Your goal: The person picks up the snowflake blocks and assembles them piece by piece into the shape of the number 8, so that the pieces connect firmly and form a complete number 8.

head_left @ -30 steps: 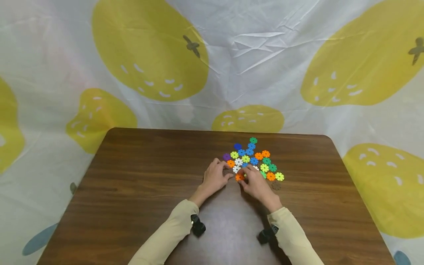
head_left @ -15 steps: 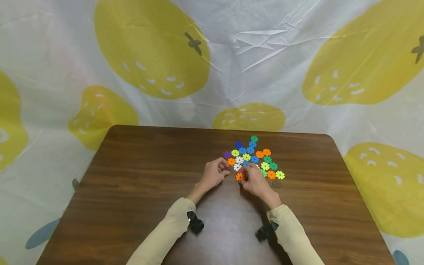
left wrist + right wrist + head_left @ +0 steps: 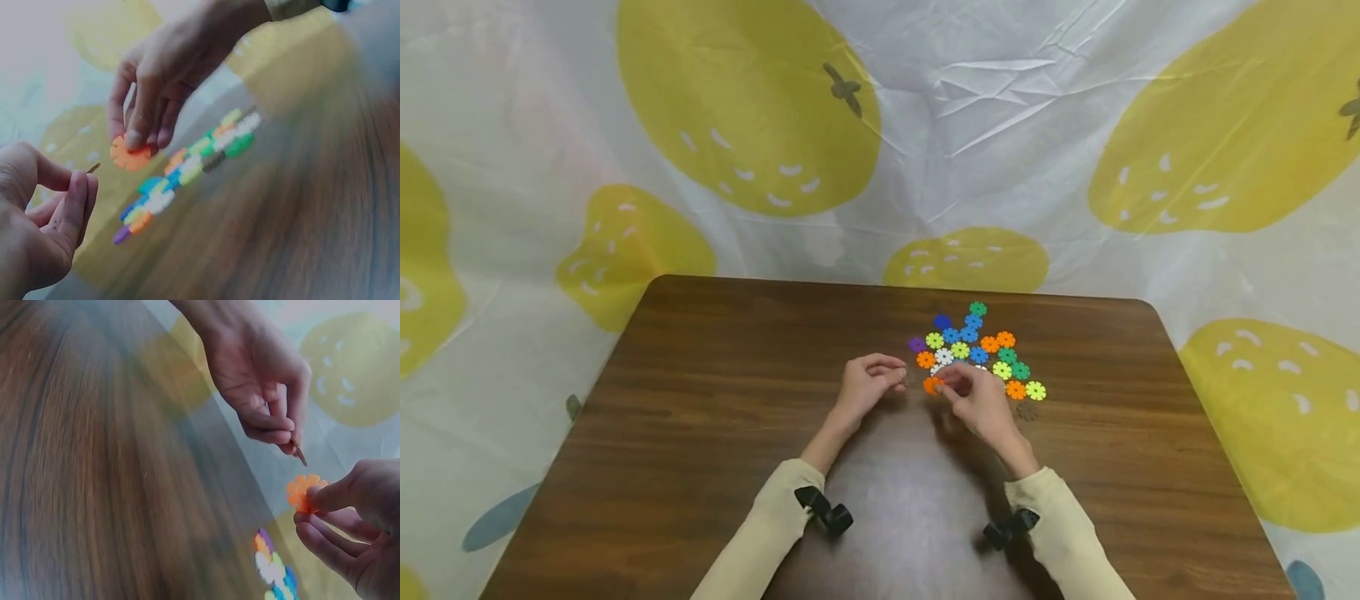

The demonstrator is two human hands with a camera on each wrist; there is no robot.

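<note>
The right hand (image 3: 981,404) pinches an orange disc (image 3: 932,385) lifted just above the table (image 3: 700,433), at the near left edge of the cluster of coloured discs (image 3: 981,354). The left hand (image 3: 865,385), just left of it, pinches a thin brown piece (image 3: 299,452), seen edge-on in the wrist views and hidden in the head view. Both wrist views are blurred.

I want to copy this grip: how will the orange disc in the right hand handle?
The orange disc is probably light and stiff: the right hand holds it up by fingertips alone and it stays flat. Its thin notched rim likely gives some grip. Dropped on edge, it could roll a little, then fall flat like the others on the table.
</note>
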